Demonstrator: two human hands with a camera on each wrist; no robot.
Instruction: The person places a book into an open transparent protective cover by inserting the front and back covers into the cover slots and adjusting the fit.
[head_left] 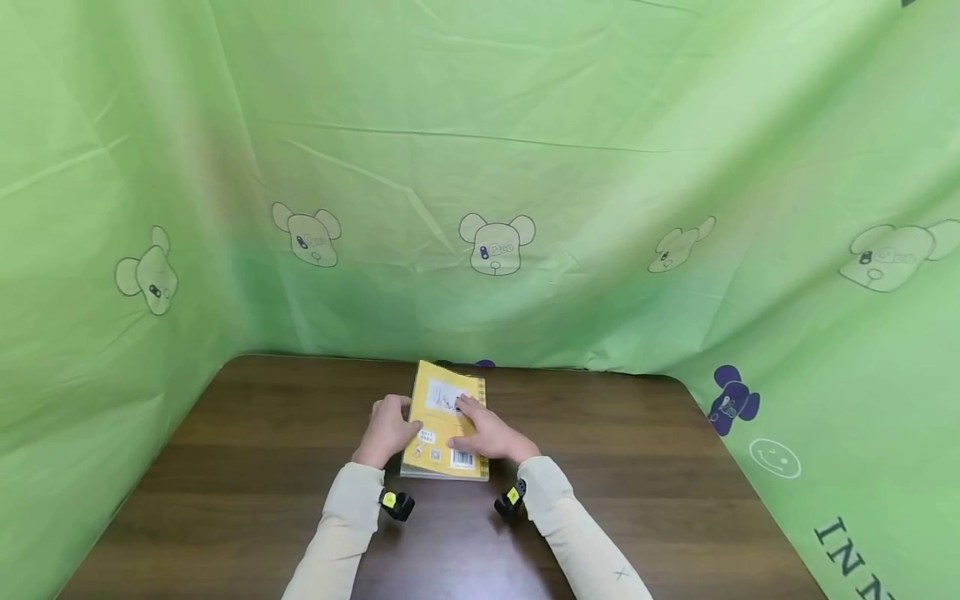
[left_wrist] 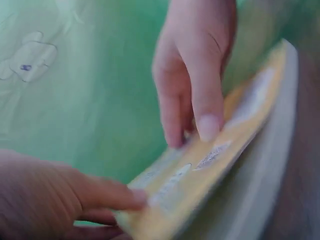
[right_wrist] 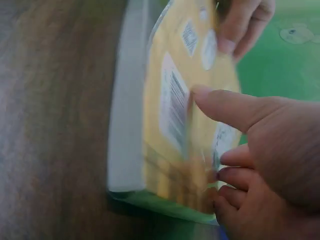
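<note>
A thick yellow paperback book [head_left: 433, 423] lies on the table, its cover with a barcode [right_wrist: 175, 107] facing up. The left hand [head_left: 388, 429] pinches the cover along the left edge, thumb on top and fingers underneath. That edge is lifted, and a gap shows between the cover and the page block [left_wrist: 260, 185] in the left wrist view. The right hand [head_left: 489, 433] rests on the cover's right half. Its thumb touches beside the barcode and its fingertips lie near the white picture panel [head_left: 444, 395].
The brown wooden table [head_left: 637, 500] extends around the book. Green cloth [head_left: 495, 167] printed with bear heads hangs behind and along both sides. Each wrist carries a small black camera, one by the left cuff [head_left: 397, 505] and one by the right cuff [head_left: 510, 500].
</note>
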